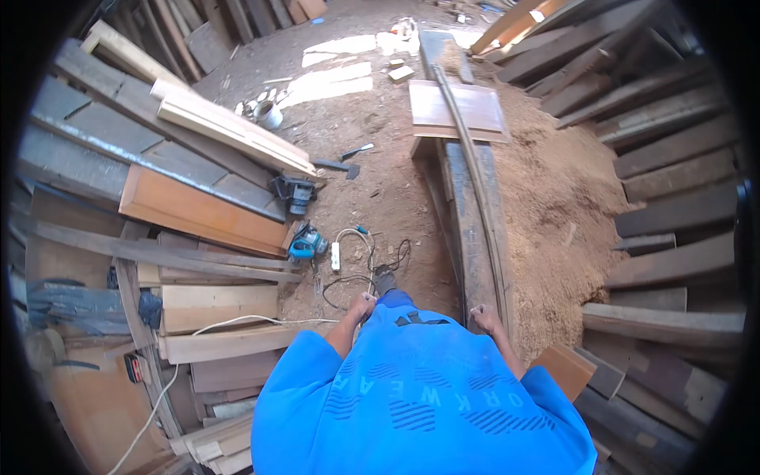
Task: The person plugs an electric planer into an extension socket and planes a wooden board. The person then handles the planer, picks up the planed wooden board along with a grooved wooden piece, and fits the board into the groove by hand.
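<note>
My left hand point(362, 305) hangs low beside my left leg with its fingers curled in. Cords on the ground pass close to it in view, and I see nothing in its grip. Over the edge of the long wooden bench point(479, 261), my right hand point(484, 318) is closed with nothing visible in it. I cannot tell whether it touches the wood. A long thin wooden strip point(473, 162) runs lengthwise along the bench. Toward the far end, a reddish-brown panel point(429, 111) lies across the bench, beneath the strip.
On the left ground are a teal power tool point(305, 241), a dark power tool point(296, 194), a hammer point(339, 167) and a white power strip point(335, 256). A metal pot point(269, 115) stands farther off. Sawdust point(546, 214) covers the right floor; stacked planks point(673, 265) line the sides.
</note>
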